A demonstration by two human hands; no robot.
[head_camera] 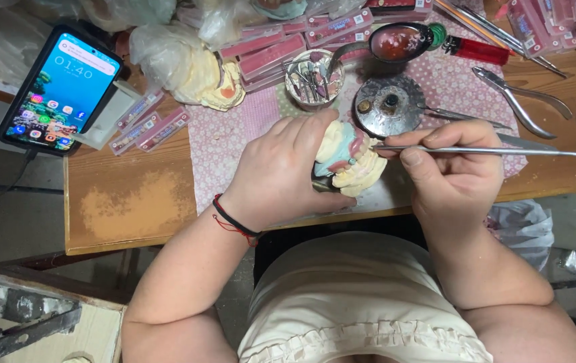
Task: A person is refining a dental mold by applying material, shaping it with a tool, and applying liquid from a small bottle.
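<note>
Your cream-clothed lap [362, 302] fills the bottom centre.
Mid-frame, your left hand [281, 171] grips the plaster dental model [352, 158]; your right hand [452, 168] pinches a thin metal tool [503, 152] against it.

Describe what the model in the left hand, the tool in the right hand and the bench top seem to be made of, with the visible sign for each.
Dental model: probably plaster, matt cream and chalky, with pink and pale blue parts that look waxy.
Slim tool: metal, going by its thin, grey, shiny shaft.
Bench top: wood, brown with visible grain, worn pale in one patch.
</note>
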